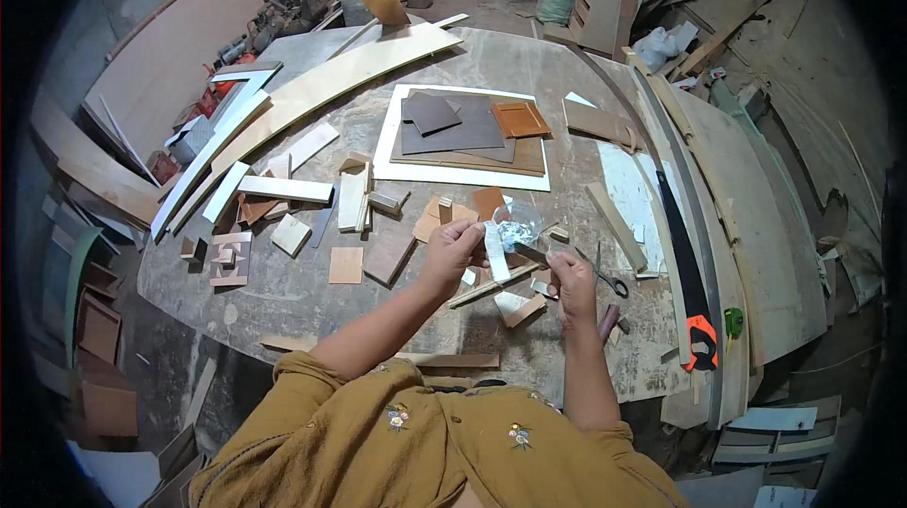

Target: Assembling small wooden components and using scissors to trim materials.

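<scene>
My left hand [452, 258] pinches a short white strip [495, 251] that stands up from its fingertips. My right hand [573, 286] is closed in a pinch to the right of it, at about the same height. Whatever sits between its fingertips is too small to make out. Just beyond both hands lies a clear plastic bag or tub [518, 224] with shiny silvery contents. Under and around the hands are small wood offcuts [520, 309] and a thin wooden stick [480, 285]. Dark-handled scissors [610, 279] lie right of my right hand.
The worn table [359, 338] carries stacked dark panels on a white board [389, 151]. Wood blocks [354, 201] and a patterned square piece [230, 259] lie left. A long curved plank [302, 116] crosses the far left. A handsaw [697, 319] and green tape measure [733, 322] lie right.
</scene>
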{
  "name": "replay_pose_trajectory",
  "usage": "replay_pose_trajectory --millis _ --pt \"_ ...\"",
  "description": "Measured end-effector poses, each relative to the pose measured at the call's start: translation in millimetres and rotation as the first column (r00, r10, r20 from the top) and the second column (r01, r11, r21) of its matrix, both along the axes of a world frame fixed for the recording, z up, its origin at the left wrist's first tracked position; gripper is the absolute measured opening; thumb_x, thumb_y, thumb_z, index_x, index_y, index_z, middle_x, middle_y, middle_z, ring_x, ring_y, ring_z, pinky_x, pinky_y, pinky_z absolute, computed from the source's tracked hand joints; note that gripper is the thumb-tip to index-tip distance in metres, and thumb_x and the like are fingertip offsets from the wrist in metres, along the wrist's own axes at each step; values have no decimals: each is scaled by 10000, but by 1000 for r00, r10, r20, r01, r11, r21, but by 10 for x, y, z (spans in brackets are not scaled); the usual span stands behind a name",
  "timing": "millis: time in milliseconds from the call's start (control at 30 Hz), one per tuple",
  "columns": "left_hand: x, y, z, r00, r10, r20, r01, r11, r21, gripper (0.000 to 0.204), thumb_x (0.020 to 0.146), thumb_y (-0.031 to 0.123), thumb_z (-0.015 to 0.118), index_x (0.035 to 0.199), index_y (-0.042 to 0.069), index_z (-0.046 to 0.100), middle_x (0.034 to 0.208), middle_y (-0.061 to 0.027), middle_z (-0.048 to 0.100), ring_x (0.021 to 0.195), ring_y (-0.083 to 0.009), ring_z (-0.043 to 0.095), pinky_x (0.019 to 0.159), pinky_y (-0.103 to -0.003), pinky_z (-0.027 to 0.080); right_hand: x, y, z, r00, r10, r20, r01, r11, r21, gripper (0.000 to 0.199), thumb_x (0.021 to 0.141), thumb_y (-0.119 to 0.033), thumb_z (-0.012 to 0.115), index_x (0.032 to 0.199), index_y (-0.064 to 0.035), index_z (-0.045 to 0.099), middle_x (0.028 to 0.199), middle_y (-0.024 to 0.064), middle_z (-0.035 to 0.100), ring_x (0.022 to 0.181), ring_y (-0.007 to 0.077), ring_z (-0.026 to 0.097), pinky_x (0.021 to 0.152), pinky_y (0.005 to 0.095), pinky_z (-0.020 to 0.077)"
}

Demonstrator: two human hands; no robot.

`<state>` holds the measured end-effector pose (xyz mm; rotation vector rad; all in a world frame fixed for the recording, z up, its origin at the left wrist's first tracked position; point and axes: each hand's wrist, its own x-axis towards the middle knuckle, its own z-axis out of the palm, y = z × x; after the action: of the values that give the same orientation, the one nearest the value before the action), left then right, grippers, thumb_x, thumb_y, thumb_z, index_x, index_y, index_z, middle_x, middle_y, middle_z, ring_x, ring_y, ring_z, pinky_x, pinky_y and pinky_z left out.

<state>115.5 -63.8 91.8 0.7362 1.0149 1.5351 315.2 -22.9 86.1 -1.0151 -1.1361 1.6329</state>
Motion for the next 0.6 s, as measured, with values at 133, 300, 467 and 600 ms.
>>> replay_pose_trajectory --millis 133,300,467,600 --pt "-89 -40 4 994 -10 -109 14 999 39 256 914 214 522 742 34 585 638 -9 569 548 -75 537 515 -237 472 44 83 -42 999 -36 -39 37 999 21 157 875 -163 585 792 -39 634 584 -53 476 448 16 379 388 177 291" --pt "28 -153 31 962 -21 -272 22 1000 0 232 907 178 534 738 24 573 616 28 511 542 -51 451 508 -203 366 -108 64 -39 994 6 113 -23 989 145 171 874 -187 600 850 -26 654 614 -63 497 448 10 393 402 171 307" --pt "-55 -194 -152 959 5 -284 5 999 36 223 914 174 528 789 6 605 637 26 528 554 -50 468 516 -215 396 19 264 -334 961 -150 234 105 976 193 174 863 -144 590 798 7 648 633 -60 524 520 40 469 466 211 344" --pt "-133 -125 -368 843 -23 -537 47 998 31 230 924 168 510 840 -28 597 643 5 545 580 -60 488 531 -217 405 105 595 -291 689 -445 572 42 812 581 255 802 -243 570 775 3 629 632 199 554 554 320 559 543 361 428"
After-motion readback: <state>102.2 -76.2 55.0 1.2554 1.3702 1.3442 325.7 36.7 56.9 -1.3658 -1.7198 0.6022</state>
